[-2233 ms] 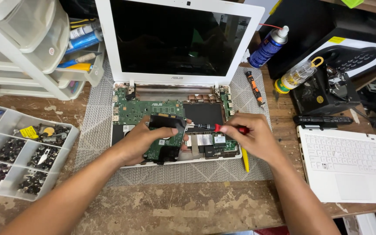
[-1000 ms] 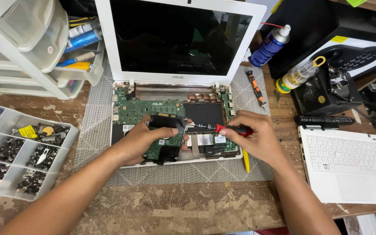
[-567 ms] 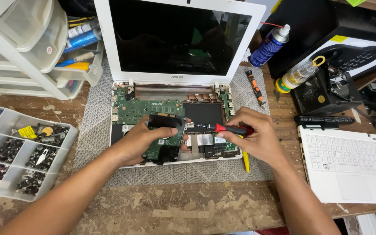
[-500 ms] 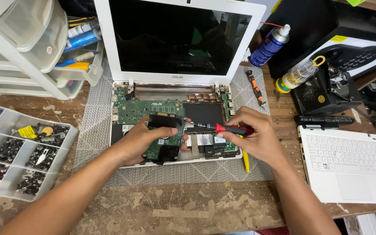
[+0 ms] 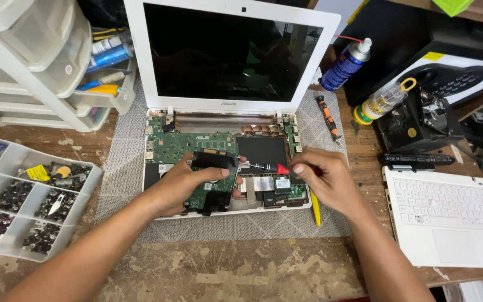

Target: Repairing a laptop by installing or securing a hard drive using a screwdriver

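Red-handled screwdriver (image 5: 269, 167) lies horizontal, tip pointing left; right hand (image 5: 322, 180) grips it, left hand (image 5: 188, 184) grasps circuit board (image 5: 214, 184).

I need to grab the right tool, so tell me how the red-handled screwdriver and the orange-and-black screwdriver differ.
The red-handled screwdriver is gripped in the right hand, lying nearly level over the open laptop's green circuit board; the orange-and-black screwdriver lies unheld on the grey mesh mat beside the laptop, apart from both hands. The first points left toward the left hand; the second lies roughly front to back. Both are slim.
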